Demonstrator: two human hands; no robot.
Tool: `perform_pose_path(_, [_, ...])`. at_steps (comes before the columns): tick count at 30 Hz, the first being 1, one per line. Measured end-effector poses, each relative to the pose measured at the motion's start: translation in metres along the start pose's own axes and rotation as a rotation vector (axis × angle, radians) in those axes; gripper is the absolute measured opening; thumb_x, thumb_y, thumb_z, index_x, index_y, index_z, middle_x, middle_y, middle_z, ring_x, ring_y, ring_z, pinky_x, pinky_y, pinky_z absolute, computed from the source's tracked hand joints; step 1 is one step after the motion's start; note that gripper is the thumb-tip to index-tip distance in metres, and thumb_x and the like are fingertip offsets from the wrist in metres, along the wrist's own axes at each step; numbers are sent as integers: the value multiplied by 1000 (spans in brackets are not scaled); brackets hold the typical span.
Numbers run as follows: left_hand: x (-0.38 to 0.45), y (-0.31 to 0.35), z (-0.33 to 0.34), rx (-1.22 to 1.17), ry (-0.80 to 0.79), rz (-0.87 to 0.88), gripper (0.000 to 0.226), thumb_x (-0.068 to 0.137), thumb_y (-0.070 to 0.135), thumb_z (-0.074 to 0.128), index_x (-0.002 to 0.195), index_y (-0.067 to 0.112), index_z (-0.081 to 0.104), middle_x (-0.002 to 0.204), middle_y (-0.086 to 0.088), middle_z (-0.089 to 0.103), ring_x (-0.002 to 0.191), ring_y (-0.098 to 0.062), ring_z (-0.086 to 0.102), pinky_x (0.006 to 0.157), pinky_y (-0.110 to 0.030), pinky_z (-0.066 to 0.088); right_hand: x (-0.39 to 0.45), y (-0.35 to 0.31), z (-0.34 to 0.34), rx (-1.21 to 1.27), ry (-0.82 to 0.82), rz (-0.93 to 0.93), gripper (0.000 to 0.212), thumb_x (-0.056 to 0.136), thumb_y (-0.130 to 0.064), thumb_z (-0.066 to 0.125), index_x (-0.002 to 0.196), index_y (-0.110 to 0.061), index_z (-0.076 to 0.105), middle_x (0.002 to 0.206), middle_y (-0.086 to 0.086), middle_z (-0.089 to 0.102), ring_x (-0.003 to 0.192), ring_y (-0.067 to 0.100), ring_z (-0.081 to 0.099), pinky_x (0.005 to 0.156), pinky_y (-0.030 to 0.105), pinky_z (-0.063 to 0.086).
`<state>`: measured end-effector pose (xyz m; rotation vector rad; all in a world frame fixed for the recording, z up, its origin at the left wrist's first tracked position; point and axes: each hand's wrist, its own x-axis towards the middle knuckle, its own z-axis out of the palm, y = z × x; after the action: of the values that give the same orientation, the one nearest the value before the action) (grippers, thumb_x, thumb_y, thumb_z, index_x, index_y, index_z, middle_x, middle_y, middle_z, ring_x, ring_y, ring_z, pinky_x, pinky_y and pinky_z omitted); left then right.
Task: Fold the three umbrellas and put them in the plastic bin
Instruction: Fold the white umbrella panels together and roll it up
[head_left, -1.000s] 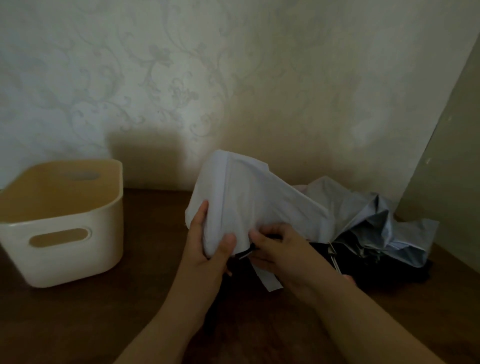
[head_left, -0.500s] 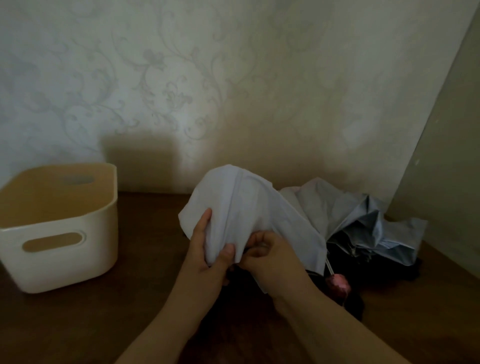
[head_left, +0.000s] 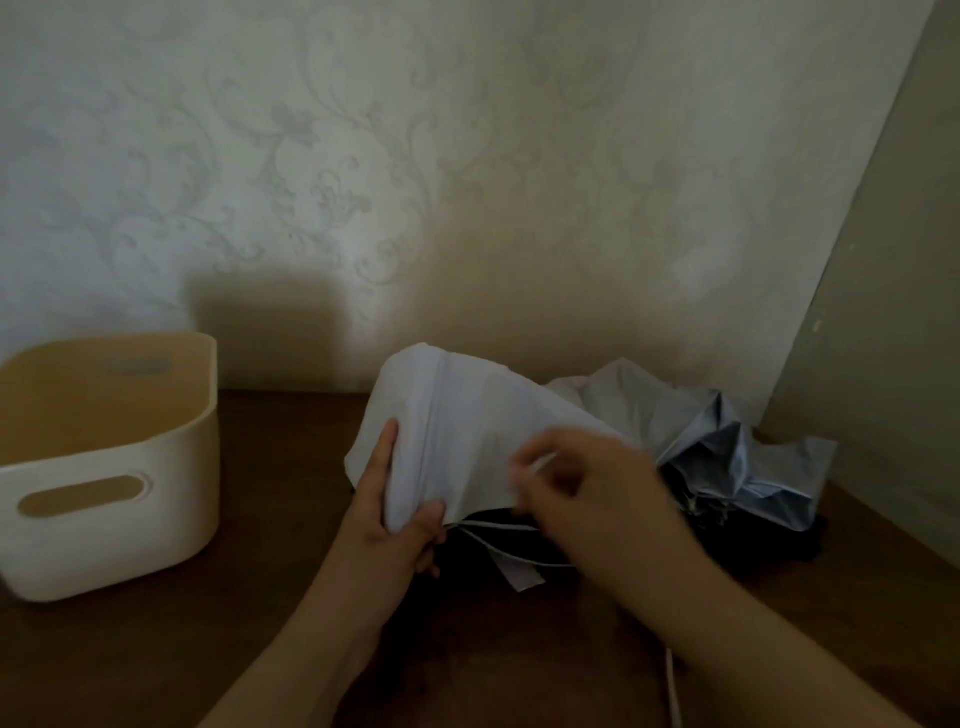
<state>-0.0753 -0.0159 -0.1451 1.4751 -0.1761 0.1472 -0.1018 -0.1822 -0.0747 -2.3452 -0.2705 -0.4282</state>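
Note:
A pale white umbrella (head_left: 467, 415) is held above the dark wooden table, its canopy bunched. My left hand (head_left: 387, 499) grips the canopy's lower left edge, thumb in front, fingers behind. My right hand (head_left: 582, 483) is blurred with motion in front of the canopy's lower right, fingers curled as if pinching the fabric or its strap. A crumpled grey-blue umbrella (head_left: 727, 441) lies behind on the right, with dark fabric (head_left: 753, 540) beneath it. The cream plastic bin (head_left: 104, 519) stands at the left with nothing visible inside.
A patterned wall runs along the back of the table (head_left: 260, 623). A plain panel (head_left: 893, 312) closes off the right side. A thin white cord (head_left: 672, 691) lies near my right forearm.
My right hand has moved up and to the right across the canopy. The white umbrella has shifted slightly, with white ribs and a strap now showing below its edge.

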Motion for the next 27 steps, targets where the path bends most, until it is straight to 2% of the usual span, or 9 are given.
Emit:
perform_pose_path(3, [-1, 1, 0, -15, 24, 32, 72, 90, 18, 59, 119, 71, 20, 128, 12, 33, 86, -21, 62, 56, -22, 53, 18, 18, -33, -122, 203, -39, 36, 86, -37, 63, 118, -32, 47, 99, -14, 52, 87, 0, 50, 76, 17, 41])
perform_pose_path(6, [-2, 4, 1, -34, 13, 53, 72, 90, 20, 59, 119, 73, 20, 124, 18, 32, 91, -21, 61, 58, -22, 53, 39, 40, -43, -58, -152, 175, 25, 85, -40, 64, 108, -30, 59, 116, -12, 49, 107, 6, 45, 86, 24, 37])
perform_pose_path(9, [-2, 5, -1, -36, 17, 70, 72, 90, 22, 58, 117, 76, 19, 118, 28, 33, 90, -20, 61, 57, -22, 53, 47, 59, -42, 88, -215, 250, 20, 83, -37, 66, 100, -29, 58, 108, -2, 62, 96, 11, 59, 77, 25, 49])
perform_pose_path(12, [-1, 6, -4, -26, 24, 81, 73, 89, 21, 58, 115, 78, 19, 130, 17, 34, 78, -20, 59, 55, -22, 52, 45, 57, -52, 329, -267, 255, 21, 83, -31, 66, 100, -23, 59, 97, 3, 68, 85, 10, 67, 68, 20, 53])
perform_pose_path(14, [1, 7, -6, -41, 31, 78, 72, 89, 20, 57, 113, 79, 22, 139, 4, 35, 71, -17, 56, 54, -21, 51, 42, 55, -61, 307, -376, 232, 23, 79, -36, 61, 91, -16, 66, 94, -3, 68, 85, 4, 65, 71, 15, 51])
perform_pose_path(17, [3, 7, -9, -56, 63, 81, 68, 90, 19, 57, 117, 73, 25, 132, 9, 38, 76, -18, 58, 53, -20, 52, 39, 54, -75, 245, -476, 264, 39, 78, -39, 58, 100, -9, 68, 99, -6, 69, 87, 2, 65, 78, 17, 52])
perform_pose_path(21, [2, 7, -7, -83, 69, 67, 69, 90, 19, 58, 124, 66, 21, 120, 19, 42, 77, -19, 56, 53, -19, 51, 41, 54, -94, 446, -260, 295, 24, 93, -16, 50, 88, 6, 59, 54, 0, 62, 39, 5, 56, 38, 13, 43])
perform_pose_path(25, [-1, 9, -5, -117, 55, 92, 68, 89, 17, 58, 120, 67, 25, 123, 2, 50, 63, -11, 53, 53, -20, 51, 41, 57, -106, 674, -178, 175, 15, 60, -17, 74, 53, -14, 62, 48, 2, 58, 43, 12, 55, 42, 18, 47])
perform_pose_path(27, [-2, 11, -5, -133, 22, 108, 67, 88, 16, 58, 119, 68, 28, 124, 1, 51, 55, -8, 53, 54, -23, 52, 41, 66, -105, 566, -224, 188, 19, 58, -22, 82, 69, -18, 67, 57, 6, 62, 52, 17, 59, 54, 26, 50])
